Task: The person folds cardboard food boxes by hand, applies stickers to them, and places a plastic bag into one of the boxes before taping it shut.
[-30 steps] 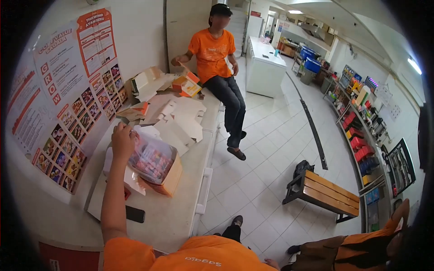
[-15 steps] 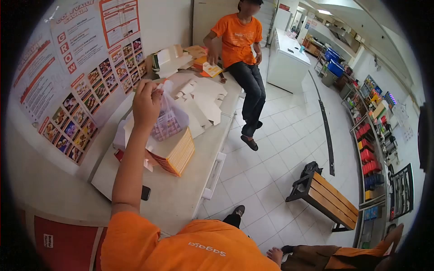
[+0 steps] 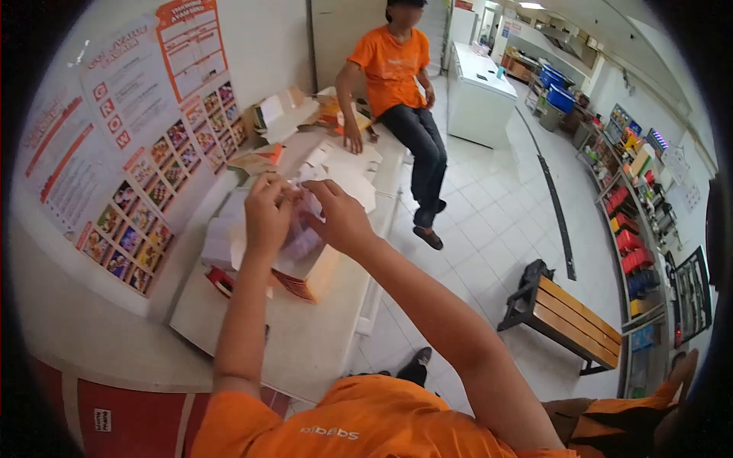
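Both hands meet over the worktop, at the top of a thin clear plastic bag (image 3: 303, 238). My left hand (image 3: 269, 210) has its fingers closed on the bag's gathered top. My right hand (image 3: 337, 215) pinches the same top from the other side, its fingertips close to those of the left. The bag hangs in front of an open white and orange box (image 3: 313, 281), partly hidden by my hands and forearms. What the bag holds is blurred.
Flattened cartons (image 3: 347, 164) cover the back of the worktop (image 3: 305, 343). A person in an orange shirt (image 3: 393, 72) sits on its far edge. Wall posters (image 3: 130, 99) hang left; a wooden bench (image 3: 573, 320) stands right. Another person's sleeve (image 3: 622, 420) shows at lower right.
My right hand has come into view and taken hold of the bag's top. My left hand and the bag are lower. The seated person's hand has moved down onto the cartons.
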Available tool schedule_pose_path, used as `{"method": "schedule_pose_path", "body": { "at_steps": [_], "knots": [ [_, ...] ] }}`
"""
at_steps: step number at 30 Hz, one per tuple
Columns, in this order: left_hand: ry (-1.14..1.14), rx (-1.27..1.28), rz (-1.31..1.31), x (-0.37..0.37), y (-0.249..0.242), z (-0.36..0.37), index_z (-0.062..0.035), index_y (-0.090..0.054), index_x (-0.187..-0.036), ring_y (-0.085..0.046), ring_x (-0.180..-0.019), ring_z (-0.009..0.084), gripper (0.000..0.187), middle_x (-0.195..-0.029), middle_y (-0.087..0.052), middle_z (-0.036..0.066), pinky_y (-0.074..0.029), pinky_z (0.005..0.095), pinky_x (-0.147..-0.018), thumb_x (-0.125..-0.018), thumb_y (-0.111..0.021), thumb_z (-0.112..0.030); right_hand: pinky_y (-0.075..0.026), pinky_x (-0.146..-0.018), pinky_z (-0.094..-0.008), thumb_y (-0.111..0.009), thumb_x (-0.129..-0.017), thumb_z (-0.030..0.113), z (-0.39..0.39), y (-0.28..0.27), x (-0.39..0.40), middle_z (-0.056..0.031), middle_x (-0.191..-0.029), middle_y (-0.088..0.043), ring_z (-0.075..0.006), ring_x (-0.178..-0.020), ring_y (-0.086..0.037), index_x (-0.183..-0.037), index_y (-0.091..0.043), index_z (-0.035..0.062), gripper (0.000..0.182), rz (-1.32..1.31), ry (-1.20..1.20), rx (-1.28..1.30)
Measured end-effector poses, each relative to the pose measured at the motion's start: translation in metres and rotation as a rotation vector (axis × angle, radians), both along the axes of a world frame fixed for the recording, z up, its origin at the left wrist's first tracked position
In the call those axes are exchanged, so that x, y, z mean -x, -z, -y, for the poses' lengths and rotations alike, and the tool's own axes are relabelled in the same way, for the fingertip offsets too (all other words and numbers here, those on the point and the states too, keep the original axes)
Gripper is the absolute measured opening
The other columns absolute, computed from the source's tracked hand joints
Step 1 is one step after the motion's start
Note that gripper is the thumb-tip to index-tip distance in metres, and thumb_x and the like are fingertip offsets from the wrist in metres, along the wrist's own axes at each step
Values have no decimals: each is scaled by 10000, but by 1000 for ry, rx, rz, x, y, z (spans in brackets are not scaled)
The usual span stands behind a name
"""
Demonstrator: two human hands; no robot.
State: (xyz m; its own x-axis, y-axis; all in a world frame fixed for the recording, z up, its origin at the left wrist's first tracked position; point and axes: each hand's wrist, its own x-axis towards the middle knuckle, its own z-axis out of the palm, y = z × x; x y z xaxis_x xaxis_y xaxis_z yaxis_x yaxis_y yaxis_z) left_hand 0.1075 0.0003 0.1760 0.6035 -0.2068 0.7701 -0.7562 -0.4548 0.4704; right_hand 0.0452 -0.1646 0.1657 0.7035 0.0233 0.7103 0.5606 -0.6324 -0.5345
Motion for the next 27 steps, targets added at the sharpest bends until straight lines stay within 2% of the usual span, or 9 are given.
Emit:
{"method": "schedule_pose_path", "body": {
  "at_steps": [4,11,14,17,19,22,23,26,27],
  "knots": [
    [0,2,-193,13,-11,-28,31,-631,-876,-675,-822,306,130,-930,-633,127,-554,377,-705,-789,-727,35,-541,-764,-489,-699,-875,158,-16,6,-41,-148,-963,-686,-396,-886,-679,-993,-623,98,153,-99,8,40],
    [-68,-132,-80,8,13,-69,5,-632,-944,-664,-873,285,170,-1017,-661,126,-537,384,-763,-819,-745,-13,-520,-683,-395,-687,-880,56,-13,26,-60,-142,-835,-678,-316,-756,-670,-918,-621,18,84,1,21,-57],
    [95,112,-116,-5,40,-88,-11,-614,-966,-646,-900,231,122,-1036,-650,102,-525,347,-803,-904,-708,-60,-476,-600,-361,-657,-898,72,9,34,-76,-88,-718,-613,-183,-655,-607,-837,-599,4,108,-325,138,-633],
    [247,430,-223,-12,75,-83,-32,-592,-1019,-615,-945,178,116,-1117,-631,76,-505,298,-830,-982,-665,-114,-462,-547,-342,-614,-960,162,12,29,-72,-79,-683,-615,-177,-578,-586,-793,-605,4,231,-608,-6,-875],
    [287,629,-365,-15,94,-81,-37,-585,-1127,-603,-1037,161,179,-1279,-603,90,-486,276,-912,-1036,-635,-183,-450,-520,-326,-560,-1001,259,12,29,-73,-86,-627,-593,-172,-526,-567,-778,-613,14,336,-610,-29,-792],
    [297,589,-367,13,60,-61,-37,-606,-1159,-604,-1116,194,205,-1287,-596,100,-489,312,-945,-999,-670,-149,-448,-518,-337,-527,-1018,321,15,9,-69,-75,-597,-579,-170,-518,-569,-769,-617,-1,417,-563,-16,-688],
    [212,227,-73,1,63,-67,-47,-627,-1177,-609,-1157,237,244,-1279,-598,107,-486,334,-985,-939,-677,-28,-456,-524,-377,-544,-1003,292,19,10,-76,-98,-591,-583,-235,-525,-585,-765,-628,-13,397,-547,19,-617],
    [213,127,-12,3,56,-67,-53,-642,-1132,-599,-1188,267,317,-1259,-600,109,-481,340,-1000,-846,-672,79,-492,-666,-419,-616,-933,216,16,-5,-78,-104,-703,-622,-308,-671,-629,-852,-656,13,222,-214,439,-74],
    [213,127,-19,2,60,-66,-53,-642,-1132,-599,-1188,267,317,-1259,-600,109,-481,340,-1000,-846,-672,79,-492,-666,-419,-616,-933,216,11,-10,-74,-104,-703,-622,-308,-671,-629,-852,-656,13,222,-221,440,-74]
  ]
}}
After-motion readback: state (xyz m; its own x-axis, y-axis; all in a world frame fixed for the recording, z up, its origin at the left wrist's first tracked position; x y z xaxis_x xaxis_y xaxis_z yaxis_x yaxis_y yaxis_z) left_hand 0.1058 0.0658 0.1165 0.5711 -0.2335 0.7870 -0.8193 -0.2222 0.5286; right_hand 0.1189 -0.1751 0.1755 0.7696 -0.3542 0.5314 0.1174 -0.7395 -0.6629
